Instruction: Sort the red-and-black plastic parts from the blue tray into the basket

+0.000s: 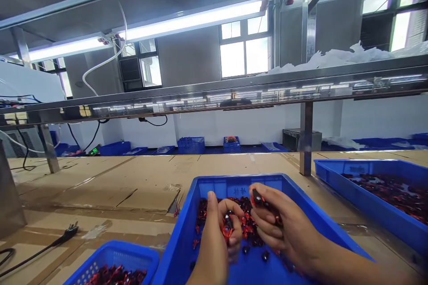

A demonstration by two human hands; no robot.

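Observation:
Both hands are raised over a large blue tray (239, 181) that holds many small red and black plastic parts (245, 222). My left hand (216, 231) has its fingers curled around a small red and black part (228, 225), with the thumb pointing up. A similar dark part with red on it (257, 197) is pinched between the thumb and forefinger of my right hand (284, 218). The other right fingers are curled, and more dark pieces seem to show in that palm. What exactly these parts are cannot be made out.
A blue basket (133, 251) of similar parts stands at the front left. Another blue tray (361, 164) with such parts lies right. A metal post (306, 138) supports the shelf (200, 98) above the cardboard-covered table (117, 182). A plug (70, 231) with its black cord lies left.

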